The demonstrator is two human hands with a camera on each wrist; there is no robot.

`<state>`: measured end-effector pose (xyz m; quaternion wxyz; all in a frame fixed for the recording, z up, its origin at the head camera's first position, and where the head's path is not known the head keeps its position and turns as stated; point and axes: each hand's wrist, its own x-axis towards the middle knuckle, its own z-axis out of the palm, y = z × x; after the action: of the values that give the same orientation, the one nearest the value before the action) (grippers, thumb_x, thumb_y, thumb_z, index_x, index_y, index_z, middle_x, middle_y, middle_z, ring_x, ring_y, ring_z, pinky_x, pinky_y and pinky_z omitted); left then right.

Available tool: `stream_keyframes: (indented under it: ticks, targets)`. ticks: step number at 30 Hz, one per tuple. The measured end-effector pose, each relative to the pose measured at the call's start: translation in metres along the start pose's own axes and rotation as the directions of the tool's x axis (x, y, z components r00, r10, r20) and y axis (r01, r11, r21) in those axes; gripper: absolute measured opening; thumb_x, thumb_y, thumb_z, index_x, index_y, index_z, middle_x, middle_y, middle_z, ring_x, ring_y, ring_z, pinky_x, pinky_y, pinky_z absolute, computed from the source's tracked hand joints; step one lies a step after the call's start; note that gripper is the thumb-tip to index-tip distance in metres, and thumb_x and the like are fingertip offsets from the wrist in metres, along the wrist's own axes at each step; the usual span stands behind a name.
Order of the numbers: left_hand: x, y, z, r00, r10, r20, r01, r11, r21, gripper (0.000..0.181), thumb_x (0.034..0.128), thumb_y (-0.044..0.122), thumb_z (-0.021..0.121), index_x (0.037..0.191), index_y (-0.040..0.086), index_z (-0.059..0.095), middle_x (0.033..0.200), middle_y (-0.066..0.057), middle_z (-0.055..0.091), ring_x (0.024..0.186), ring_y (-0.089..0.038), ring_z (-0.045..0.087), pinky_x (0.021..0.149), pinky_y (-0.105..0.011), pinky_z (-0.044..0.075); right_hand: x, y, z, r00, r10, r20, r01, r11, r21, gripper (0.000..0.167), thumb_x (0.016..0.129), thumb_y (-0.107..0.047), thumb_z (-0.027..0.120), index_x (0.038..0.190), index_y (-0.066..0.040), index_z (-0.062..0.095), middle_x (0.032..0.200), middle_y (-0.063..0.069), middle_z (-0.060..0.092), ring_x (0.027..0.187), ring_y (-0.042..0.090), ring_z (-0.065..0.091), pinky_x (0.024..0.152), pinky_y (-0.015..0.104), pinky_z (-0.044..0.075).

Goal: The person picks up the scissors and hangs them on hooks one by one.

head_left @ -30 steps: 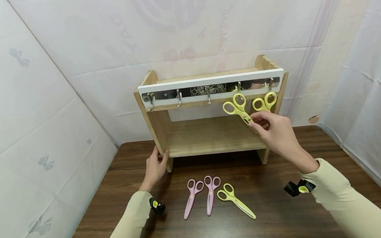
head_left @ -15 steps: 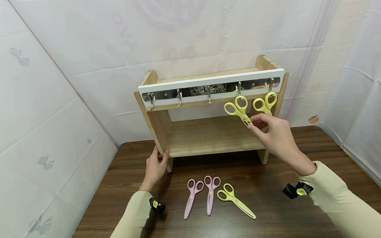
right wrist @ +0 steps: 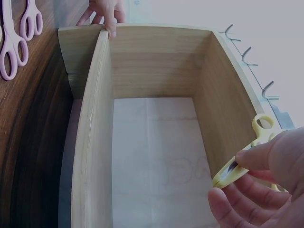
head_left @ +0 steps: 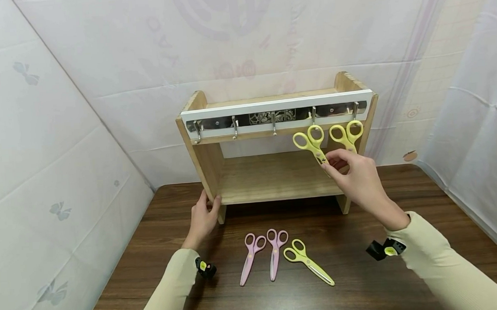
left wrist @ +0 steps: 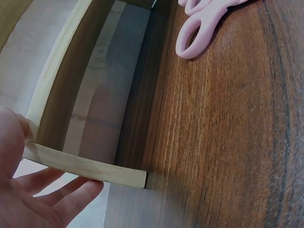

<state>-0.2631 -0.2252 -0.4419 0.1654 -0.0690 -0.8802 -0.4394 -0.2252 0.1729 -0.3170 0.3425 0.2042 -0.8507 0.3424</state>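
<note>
At the front of the shelf [head_left: 274, 172], the right hand [head_left: 355, 173] pinches yellow scissors [head_left: 316, 150]; on the shelf's left, fingers of the left hand [head_left: 203, 219] hold its side

No text can be read; the pale lettering [head_left: 154, 24] on the wall cloth [head_left: 132, 58] is too faint.

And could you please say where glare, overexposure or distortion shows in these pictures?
Head view: soft glare on the dark brown wooden table; left wrist: edges of the pale wooden shelf look bowed; right wrist: washed-out white behind the curved silver metal hooks.
</note>
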Motion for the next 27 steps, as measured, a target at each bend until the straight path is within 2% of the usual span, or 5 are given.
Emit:
stream_keyframes:
  ticks: [16, 21, 23, 27]
  targets:
    - [0.001, 0.000, 0.000, 1.000, -0.006, 0.002, 0.006, 1.000, -0.010, 0.048, 0.1086, 0.032, 0.054, 0.149, 0.005, 0.047, 0.135, -0.024, 0.062, 0.116, -0.042, 0.066, 0.081, -0.052, 0.062, 0.000, 0.002, 0.006, 1.000, -0.005, -0.001, 0.005, 1.000, 0.016, 0.014, 0.091, -0.006, 0.077, 0.104, -0.004, 0.072, 0.083, 0.005, 0.072, 0.070, 0.016, 0.068, 0.060, 0.027, 0.057]
    - [0.000, 0.000, 0.000, 1.000, -0.003, 0.006, 0.003, 1.000, -0.009, 0.048, 0.1087, 0.032, 0.054, 0.149, 0.005, 0.047, 0.136, -0.024, 0.062, 0.116, -0.042, 0.066, 0.082, -0.052, 0.062, 0.000, 0.002, 0.008, 1.000, -0.002, 0.001, 0.002, 1.000, 0.027, 0.017, 0.091, -0.006, 0.077, 0.107, -0.004, 0.071, 0.085, 0.005, 0.073, 0.072, 0.016, 0.069, 0.062, 0.016, 0.053]
    - [0.000, -0.001, 0.000, 1.000, -0.002, 0.006, 0.002, 1.000, -0.010, 0.048, 0.1087, 0.032, 0.054, 0.149, 0.005, 0.047, 0.137, -0.024, 0.061, 0.116, -0.042, 0.066, 0.083, -0.053, 0.062, 0.000, 0.002, 0.010, 1.000, -0.002, 0.001, 0.002, 1.000, 0.030, 0.017, 0.091, -0.006, 0.077, 0.107, -0.004, 0.071, 0.085, 0.005, 0.073, 0.072, 0.016, 0.069, 0.062, 0.018, 0.053]
    - [0.000, -0.001, 0.000, 1.000, -0.005, 0.003, 0.005, 1.000, -0.012, 0.048, 0.1088, 0.031, 0.054, 0.149, 0.005, 0.047, 0.137, -0.024, 0.061, 0.117, -0.043, 0.065, 0.083, -0.053, 0.061, 0.000, 0.001, 0.012, 1.000, -0.007, 0.002, 0.006, 1.000, 0.030, 0.018, 0.091, -0.005, 0.078, 0.107, -0.003, 0.071, 0.085, 0.005, 0.073, 0.072, 0.016, 0.069, 0.061, 0.030, 0.058]
